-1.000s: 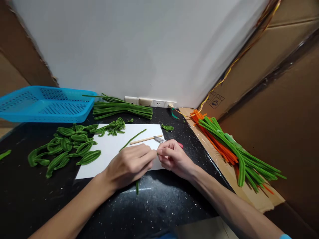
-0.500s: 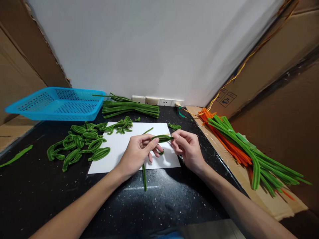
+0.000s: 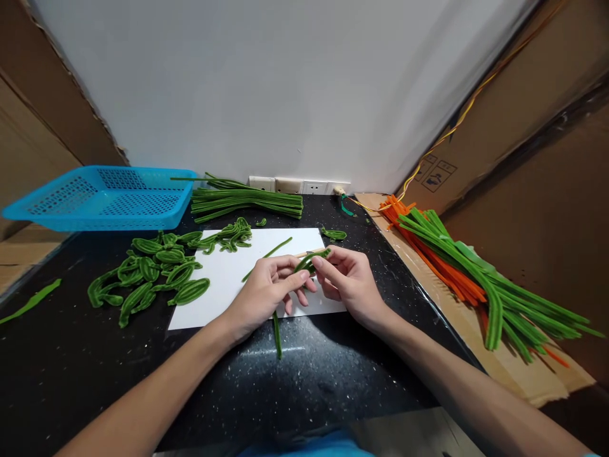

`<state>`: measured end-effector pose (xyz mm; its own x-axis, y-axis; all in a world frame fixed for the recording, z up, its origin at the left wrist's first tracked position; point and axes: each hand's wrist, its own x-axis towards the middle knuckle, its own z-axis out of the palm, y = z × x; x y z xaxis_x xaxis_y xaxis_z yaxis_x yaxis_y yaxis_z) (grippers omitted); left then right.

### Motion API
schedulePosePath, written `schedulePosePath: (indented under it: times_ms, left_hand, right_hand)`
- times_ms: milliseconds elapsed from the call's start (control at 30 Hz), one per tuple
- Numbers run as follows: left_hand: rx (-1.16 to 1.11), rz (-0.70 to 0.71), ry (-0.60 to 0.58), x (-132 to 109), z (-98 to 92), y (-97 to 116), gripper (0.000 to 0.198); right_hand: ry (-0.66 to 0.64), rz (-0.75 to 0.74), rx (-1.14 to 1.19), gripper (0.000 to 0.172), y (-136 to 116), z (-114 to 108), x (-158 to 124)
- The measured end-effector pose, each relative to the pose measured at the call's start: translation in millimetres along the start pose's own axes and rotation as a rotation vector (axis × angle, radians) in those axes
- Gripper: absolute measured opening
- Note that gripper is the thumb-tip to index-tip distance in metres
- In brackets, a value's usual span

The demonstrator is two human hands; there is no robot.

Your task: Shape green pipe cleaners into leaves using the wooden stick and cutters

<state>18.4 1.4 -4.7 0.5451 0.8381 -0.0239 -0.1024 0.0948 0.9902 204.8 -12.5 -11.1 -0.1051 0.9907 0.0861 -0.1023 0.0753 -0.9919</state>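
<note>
Over a white sheet of paper (image 3: 223, 289), my left hand (image 3: 269, 289) pinches one end of a bent green pipe cleaner (image 3: 307, 259) between thumb and fingers. My right hand (image 3: 352, 279) pinches the other end. Part of the piece is hidden by the fingers. Beneath my left hand a straight green pipe cleaner (image 3: 277, 336) sticks out past the paper's near edge, and another stem (image 3: 280, 247) lies on the sheet behind it. Just behind the hands is a thin light-coloured stick (image 3: 311, 252), partly covered.
Left lies a pile of leaf-shaped green loops (image 3: 152, 270). A blue basket (image 3: 109, 216) stands at the back left, beside a bundle of green pipe cleaners (image 3: 247, 204). Orange stems (image 3: 438, 266) and green stems (image 3: 466, 273) rest on cardboard at right, near a yellow cable (image 3: 447, 133).
The green piece between my hands has gone from a flat leaf-shaped loop to a curved, raised shape. My hands have come slightly closer together. The view has shifted a little.
</note>
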Motion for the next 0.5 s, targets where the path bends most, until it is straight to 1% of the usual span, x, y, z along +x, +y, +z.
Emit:
schedulePosePath:
  times_ms: [100, 200, 267, 400, 500]
  left_hand:
    - [0.122, 0.003, 0.017, 0, -0.5, 1, 0.026]
    - [0.248, 0.01, -0.026, 1, -2.2, 1, 0.028]
    - [0.28, 0.018, -0.049, 2, -5.0, 0, 0.029]
    - [0.275, 0.051, 0.01, 3, -10.7, 1, 0.027]
    - [0.332, 0.09, 0.025, 2, -11.3, 1, 0.026]
  right_hand:
    - [-0.012, -0.033, -0.048, 0.04, 1, -1, 0]
    - [-0.02, -0.081, -0.136, 0.032, 1, -4, 0]
    - [-0.04, -0.098, -0.217, 0.03, 0, -5, -1]
    - [-0.092, -0.126, -0.341, 0.028, -2, -5, -2]
    - [-0.062, -0.169, -0.409, 0.024, -1, -3, -3]
